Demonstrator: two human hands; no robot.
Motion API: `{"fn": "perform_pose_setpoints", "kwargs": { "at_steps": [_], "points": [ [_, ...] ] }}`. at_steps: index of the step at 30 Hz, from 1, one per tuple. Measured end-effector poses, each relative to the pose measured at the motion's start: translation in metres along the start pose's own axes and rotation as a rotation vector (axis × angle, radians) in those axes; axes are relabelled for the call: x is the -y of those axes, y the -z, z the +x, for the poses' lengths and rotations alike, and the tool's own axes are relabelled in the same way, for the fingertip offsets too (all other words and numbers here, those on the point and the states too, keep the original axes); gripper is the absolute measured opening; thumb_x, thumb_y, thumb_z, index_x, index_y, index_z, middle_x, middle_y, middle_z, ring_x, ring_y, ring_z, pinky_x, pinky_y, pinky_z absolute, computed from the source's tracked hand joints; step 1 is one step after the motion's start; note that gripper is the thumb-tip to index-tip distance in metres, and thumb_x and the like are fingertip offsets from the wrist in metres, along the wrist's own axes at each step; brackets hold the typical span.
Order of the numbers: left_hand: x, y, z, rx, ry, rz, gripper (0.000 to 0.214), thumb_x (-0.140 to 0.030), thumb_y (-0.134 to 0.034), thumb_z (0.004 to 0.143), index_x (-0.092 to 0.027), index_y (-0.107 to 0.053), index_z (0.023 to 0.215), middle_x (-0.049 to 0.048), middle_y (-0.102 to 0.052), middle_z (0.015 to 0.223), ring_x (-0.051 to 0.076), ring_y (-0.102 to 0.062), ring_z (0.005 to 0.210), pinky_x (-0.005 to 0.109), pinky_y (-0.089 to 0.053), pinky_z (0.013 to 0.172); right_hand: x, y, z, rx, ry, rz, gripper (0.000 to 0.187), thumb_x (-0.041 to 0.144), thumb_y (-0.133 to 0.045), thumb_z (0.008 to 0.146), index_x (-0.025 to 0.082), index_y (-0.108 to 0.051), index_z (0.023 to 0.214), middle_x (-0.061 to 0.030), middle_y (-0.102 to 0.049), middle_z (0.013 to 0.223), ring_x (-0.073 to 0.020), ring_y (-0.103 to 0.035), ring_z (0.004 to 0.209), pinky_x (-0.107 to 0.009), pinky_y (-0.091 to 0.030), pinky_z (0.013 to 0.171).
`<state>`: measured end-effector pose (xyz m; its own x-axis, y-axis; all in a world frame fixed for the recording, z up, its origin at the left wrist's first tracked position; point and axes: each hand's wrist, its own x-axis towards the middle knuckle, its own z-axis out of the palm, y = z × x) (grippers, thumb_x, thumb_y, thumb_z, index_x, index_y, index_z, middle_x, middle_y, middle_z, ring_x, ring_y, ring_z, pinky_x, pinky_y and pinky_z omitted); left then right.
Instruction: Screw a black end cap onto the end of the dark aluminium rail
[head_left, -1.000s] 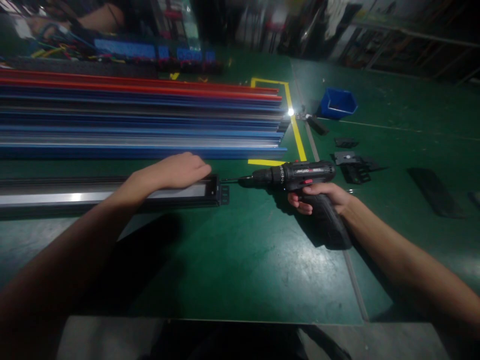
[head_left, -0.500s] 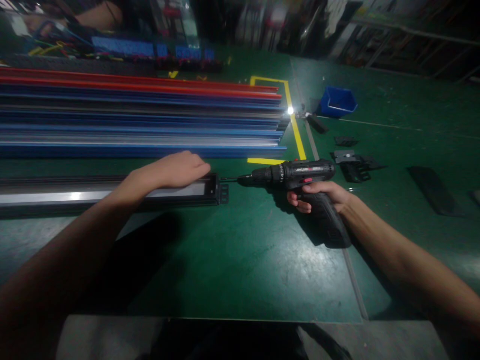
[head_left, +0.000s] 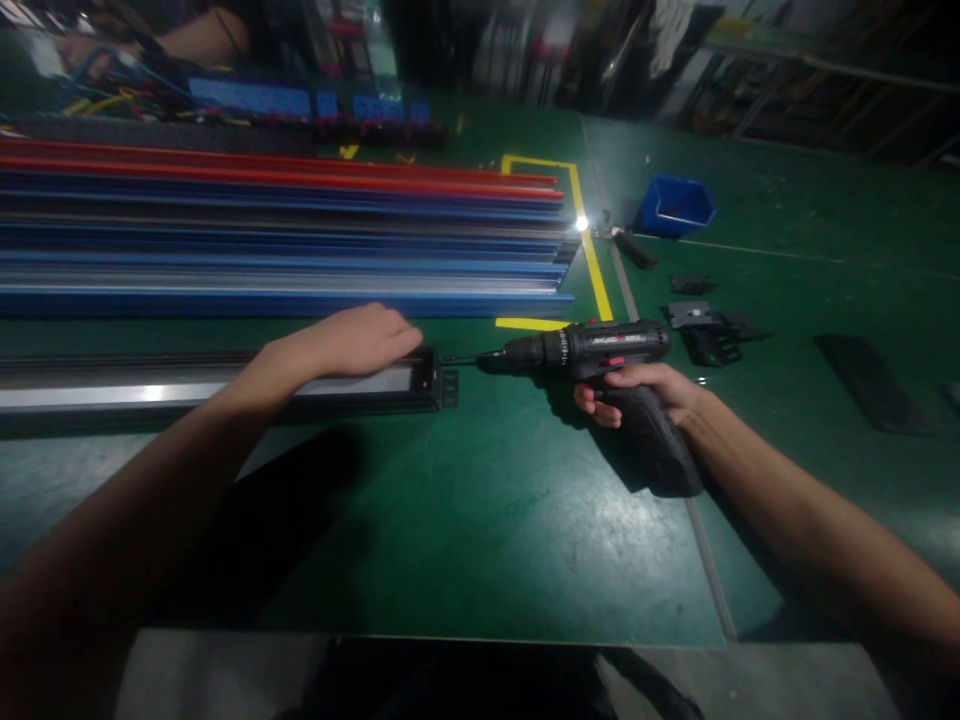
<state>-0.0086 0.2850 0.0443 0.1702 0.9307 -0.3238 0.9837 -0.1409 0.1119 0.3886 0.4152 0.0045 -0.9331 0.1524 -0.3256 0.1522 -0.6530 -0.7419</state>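
Observation:
My right hand [head_left: 645,392] is wrapped round the grip of a black cordless drill [head_left: 592,352] that lies level over the green table. Its bit points left and touches the end cap of a long black rail [head_left: 150,392]. A small black bracket [head_left: 449,388] sits at that end of the rail. My left hand [head_left: 356,342] rests palm down on top of the rail near its right end, fingers curled over it and pressing it to the table.
A stack of long blue, red and grey profiles [head_left: 285,235] lies behind the rail. A blue bin [head_left: 675,206], black brackets [head_left: 705,330] and a dark flat strip [head_left: 870,382] lie to the right. Yellow tape [head_left: 589,250] marks the green table [head_left: 480,520]. Another person's arm [head_left: 191,35] shows at top left.

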Motion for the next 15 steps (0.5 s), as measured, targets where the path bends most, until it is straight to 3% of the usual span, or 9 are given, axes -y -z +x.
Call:
{"fn": "perform_pose_setpoints", "kwargs": {
  "at_steps": [15],
  "points": [
    [0.0030, -0.0022, -0.0001, -0.023, -0.029, 0.005, 0.047, -0.042, -0.034, 0.102, -0.022, -0.069, 0.078, 0.0065, -0.070, 0.078, 0.020, -0.056, 0.070, 0.034, -0.037, 0.067, -0.0013, -0.0005, 0.0002, 0.001, 0.019, 0.015, 0.027, 0.026, -0.078, 0.091, 0.004, -0.071, 0.104, -0.0120, -0.072, 0.094, -0.0106, -0.064, 0.065, -0.023, -0.058, 0.062]
  ]
}}
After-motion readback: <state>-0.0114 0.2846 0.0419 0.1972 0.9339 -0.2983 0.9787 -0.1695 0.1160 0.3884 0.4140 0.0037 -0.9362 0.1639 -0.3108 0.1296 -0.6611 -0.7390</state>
